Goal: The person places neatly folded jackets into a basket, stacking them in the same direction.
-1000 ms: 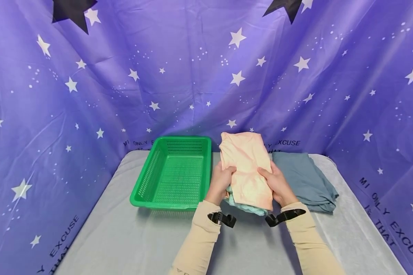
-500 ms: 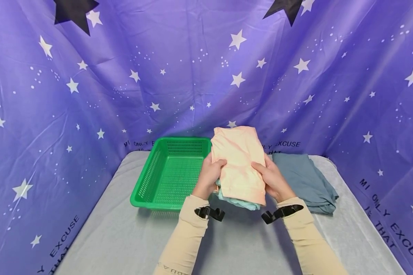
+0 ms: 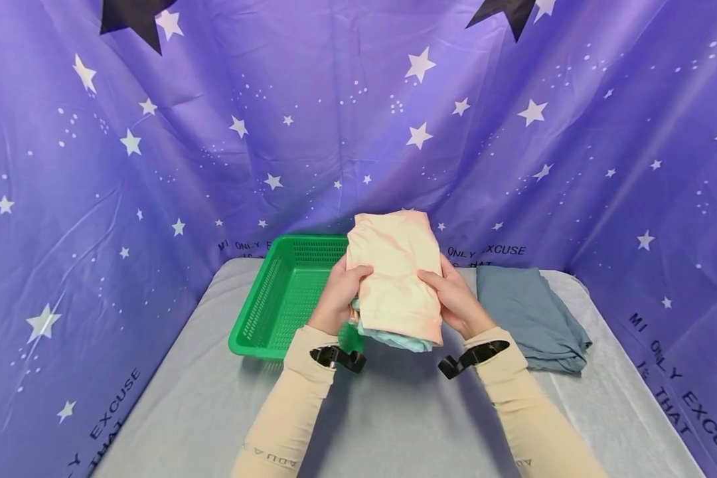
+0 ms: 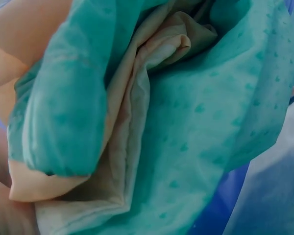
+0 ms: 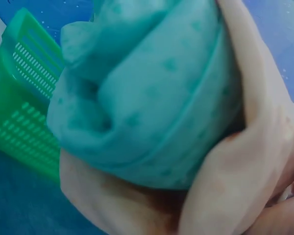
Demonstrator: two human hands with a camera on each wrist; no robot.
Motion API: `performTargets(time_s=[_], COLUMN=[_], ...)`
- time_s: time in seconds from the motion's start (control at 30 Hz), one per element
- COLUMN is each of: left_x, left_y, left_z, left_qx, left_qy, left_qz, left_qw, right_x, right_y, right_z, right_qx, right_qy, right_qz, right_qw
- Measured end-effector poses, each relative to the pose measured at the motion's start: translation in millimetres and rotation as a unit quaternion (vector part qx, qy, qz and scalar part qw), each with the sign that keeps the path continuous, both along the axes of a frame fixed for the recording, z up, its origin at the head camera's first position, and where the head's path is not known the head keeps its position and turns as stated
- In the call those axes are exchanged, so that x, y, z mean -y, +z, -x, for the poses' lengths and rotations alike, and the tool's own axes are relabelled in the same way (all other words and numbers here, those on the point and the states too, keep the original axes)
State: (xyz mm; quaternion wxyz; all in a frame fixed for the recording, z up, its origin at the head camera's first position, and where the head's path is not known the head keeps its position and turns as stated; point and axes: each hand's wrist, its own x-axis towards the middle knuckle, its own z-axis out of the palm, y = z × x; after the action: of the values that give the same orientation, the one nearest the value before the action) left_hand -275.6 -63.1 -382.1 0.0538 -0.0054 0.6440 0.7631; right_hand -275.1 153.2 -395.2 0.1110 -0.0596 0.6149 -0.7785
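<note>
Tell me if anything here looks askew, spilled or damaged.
Nothing looks spilled or damaged. Teal patterned fabric pokes out unevenly below the folded rectangular peach cloth between the left hand and right hand, and the folded blue-grey cloth has a rumpled near edge; both look untidy.

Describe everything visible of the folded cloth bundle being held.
The bundle is soft-looking folded fabric: pale peach on top, teal layers showing beneath, patterned with small darker marks in the wrist views. The left hand and right hand grip its sides, thumbs on top, holding it above the table. In the head view it hides part of the green basket.
</note>
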Motion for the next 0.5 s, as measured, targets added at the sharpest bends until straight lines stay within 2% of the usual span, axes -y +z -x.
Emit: performTargets(time_s=[0.27,0.5], left_x=[26.9,51.6], left_y=[7.4,6.1], left_z=[1.9,2.2], left_qx=[0.022,0.034], left_qy=[0.012,0.003], left_qz=[0.009,0.023], left_qw=[0.9997,0.9991], right_x=[30.6,56.1], right_y=[2.4,-0.4], right_z=[3.0,2.9], right_qx=[0.005,0.005], right_qy=[-0.011,-0.021], right_qz=[0.014,0.02], right_qw=[0.9998,0.9996])
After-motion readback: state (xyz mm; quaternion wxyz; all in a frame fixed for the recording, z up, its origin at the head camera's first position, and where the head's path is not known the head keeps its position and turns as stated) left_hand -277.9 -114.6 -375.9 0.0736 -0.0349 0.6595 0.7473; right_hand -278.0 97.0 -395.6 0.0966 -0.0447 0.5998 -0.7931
